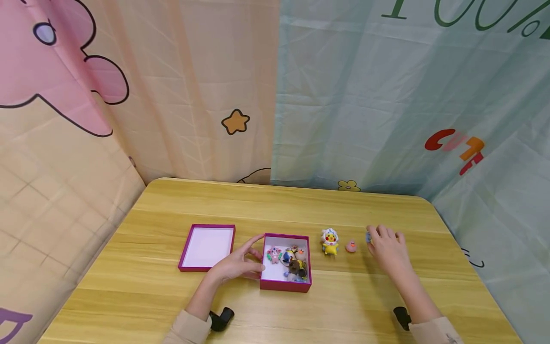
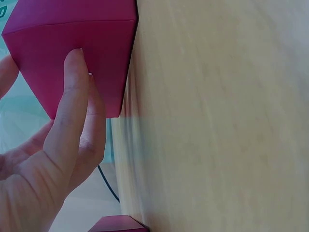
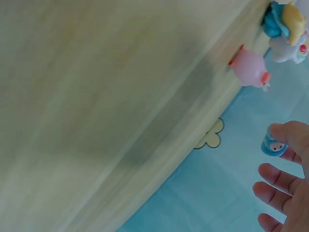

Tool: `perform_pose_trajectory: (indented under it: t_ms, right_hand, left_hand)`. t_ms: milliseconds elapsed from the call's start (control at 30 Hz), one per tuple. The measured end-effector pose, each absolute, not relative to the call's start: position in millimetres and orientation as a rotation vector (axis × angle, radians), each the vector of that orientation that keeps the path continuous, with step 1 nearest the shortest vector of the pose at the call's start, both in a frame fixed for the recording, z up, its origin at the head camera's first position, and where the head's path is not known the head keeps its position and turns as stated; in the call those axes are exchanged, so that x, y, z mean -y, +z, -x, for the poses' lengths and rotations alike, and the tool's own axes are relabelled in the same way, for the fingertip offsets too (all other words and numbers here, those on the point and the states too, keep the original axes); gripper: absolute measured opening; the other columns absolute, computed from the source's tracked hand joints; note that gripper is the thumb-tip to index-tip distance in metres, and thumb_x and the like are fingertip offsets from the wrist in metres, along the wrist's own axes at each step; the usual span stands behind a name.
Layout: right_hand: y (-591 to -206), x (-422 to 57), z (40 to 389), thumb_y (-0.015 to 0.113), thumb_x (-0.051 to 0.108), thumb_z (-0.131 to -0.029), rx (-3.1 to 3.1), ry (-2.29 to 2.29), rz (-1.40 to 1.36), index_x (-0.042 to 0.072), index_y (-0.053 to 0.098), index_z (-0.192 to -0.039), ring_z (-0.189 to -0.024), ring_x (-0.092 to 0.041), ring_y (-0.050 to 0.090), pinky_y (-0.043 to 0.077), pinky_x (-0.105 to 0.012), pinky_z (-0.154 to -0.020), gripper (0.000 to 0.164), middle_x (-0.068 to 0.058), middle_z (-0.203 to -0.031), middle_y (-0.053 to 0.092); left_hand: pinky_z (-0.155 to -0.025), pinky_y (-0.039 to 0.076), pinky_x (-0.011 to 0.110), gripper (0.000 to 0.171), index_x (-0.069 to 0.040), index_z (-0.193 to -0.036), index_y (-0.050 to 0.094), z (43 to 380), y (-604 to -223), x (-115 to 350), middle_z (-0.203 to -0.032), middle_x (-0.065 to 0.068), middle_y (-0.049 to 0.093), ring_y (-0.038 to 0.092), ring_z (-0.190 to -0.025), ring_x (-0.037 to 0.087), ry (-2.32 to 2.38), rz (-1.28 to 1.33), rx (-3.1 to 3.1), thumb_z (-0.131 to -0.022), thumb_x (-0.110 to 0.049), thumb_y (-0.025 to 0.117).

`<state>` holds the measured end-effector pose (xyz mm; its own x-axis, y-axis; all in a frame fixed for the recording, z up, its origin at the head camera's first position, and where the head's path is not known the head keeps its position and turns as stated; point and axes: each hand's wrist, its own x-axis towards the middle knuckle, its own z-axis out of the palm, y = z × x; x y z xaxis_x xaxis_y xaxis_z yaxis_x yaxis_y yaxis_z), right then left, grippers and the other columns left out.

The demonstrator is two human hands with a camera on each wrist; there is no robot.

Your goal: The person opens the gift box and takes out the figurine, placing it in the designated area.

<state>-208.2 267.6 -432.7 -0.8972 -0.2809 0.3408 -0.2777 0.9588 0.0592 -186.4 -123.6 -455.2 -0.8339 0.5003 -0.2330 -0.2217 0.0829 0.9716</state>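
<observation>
My left hand rests its fairly straight fingers on the left side of a magenta square box; in the left wrist view those fingers touch the box's outer wall. Several small figurines lie inside, among them a pink one with green at its sides. Over the table's right part, my right hand pinches a tiny blue figurine with a pale face between thumb and index finger, the other fingers spread apart. To its left stand a pink pig-like figurine and a yellow figurine with a white hood.
Left of the box lies its magenta-rimmed lid, white inside facing up. The wooden table has rounded far corners and meets printed curtains at the back. Black straps with camera mounts sit at both wrists.
</observation>
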Motion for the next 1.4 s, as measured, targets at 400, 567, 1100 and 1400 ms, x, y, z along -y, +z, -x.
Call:
perform_pose_trajectory:
  t_ms: [400, 567, 1100, 1400]
  right_hand:
    - [-454, -280, 205, 0.074, 0.016, -0.075, 2.779, -0.188, -0.479, 0.008, 0.051, -0.110, -0.080, -0.030, 0.047, 0.039, -0.044, -0.068, 0.042, -0.011, -0.090, 0.046]
    - [-457, -281, 205, 0.072, 0.018, -0.077, 2.845, -0.235, -0.474, 0.009, 0.050, -0.112, -0.080, -0.030, 0.045, 0.037, -0.043, -0.067, 0.042, -0.011, -0.092, 0.045]
    - [-465, -282, 210, 0.070, 0.020, -0.080, 2.906, -0.193, -0.469, 0.010, 0.051, -0.112, -0.085, -0.032, 0.048, 0.037, -0.045, -0.067, 0.039, -0.012, -0.093, 0.048]
    - [-462, -278, 210, 0.067, 0.016, -0.083, 2.933, -0.122, -0.473, 0.010, 0.052, -0.112, -0.083, -0.032, 0.048, 0.036, -0.045, -0.067, 0.033, -0.010, -0.090, 0.047]
  left_hand:
    - [-0.078, 0.054, 0.045, 0.082, -0.017, -0.147, 0.017, 186, -455, 123, -0.113, 0.022, 0.039, 0.061, -0.086, 0.027, 1.805, -0.271, -1.843, -0.082, -0.004, 0.066]
    - [-0.078, 0.054, 0.045, 0.082, -0.017, -0.147, 0.017, 186, -454, 123, -0.113, 0.022, 0.038, 0.061, -0.086, 0.027, 1.806, -0.271, -1.843, -0.082, -0.004, 0.066]
    - [-0.078, 0.053, 0.046, 0.082, -0.017, -0.146, 0.017, 186, -455, 123, -0.113, 0.022, 0.039, 0.062, -0.086, 0.027, 1.807, -0.276, -1.841, -0.082, -0.004, 0.066]
    - [-0.077, 0.054, 0.045, 0.082, -0.017, -0.146, 0.017, 186, -456, 123, -0.113, 0.021, 0.039, 0.061, -0.083, 0.023, 1.799, -0.285, -1.860, -0.082, -0.004, 0.066]
